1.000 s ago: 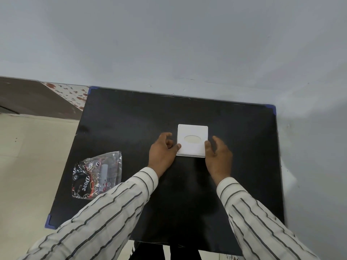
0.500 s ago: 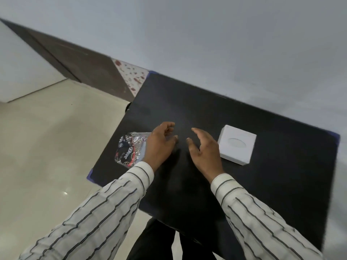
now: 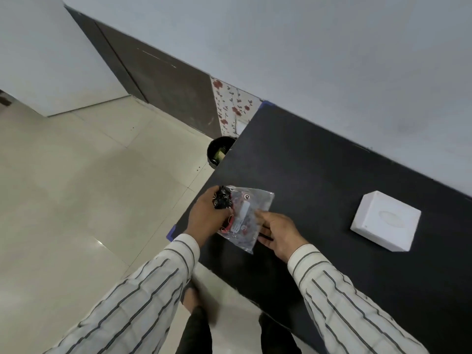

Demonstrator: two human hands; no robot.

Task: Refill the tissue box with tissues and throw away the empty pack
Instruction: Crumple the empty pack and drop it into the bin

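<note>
The empty tissue pack (image 3: 245,215), a crumpled clear plastic wrapper with black and red print, is lifted off the left part of the black table (image 3: 319,175). My left hand (image 3: 204,218) grips its bunched black end. My right hand (image 3: 278,232) pinches its right edge with thumb and fingers. The white tissue box (image 3: 385,223) with an oval slot on top sits on the table to the right, apart from both hands.
A dark round bin (image 3: 218,150) stands on the tiled floor just beyond the table's left edge, partly hidden by the table. A brown door and a floral panel (image 3: 231,108) line the wall behind it. A grey wall runs along the table's far side.
Both hands left the tissue box, moved left across the table and took hold of the empty pack. The view swung left, bringing the bin and floor into sight.
</note>
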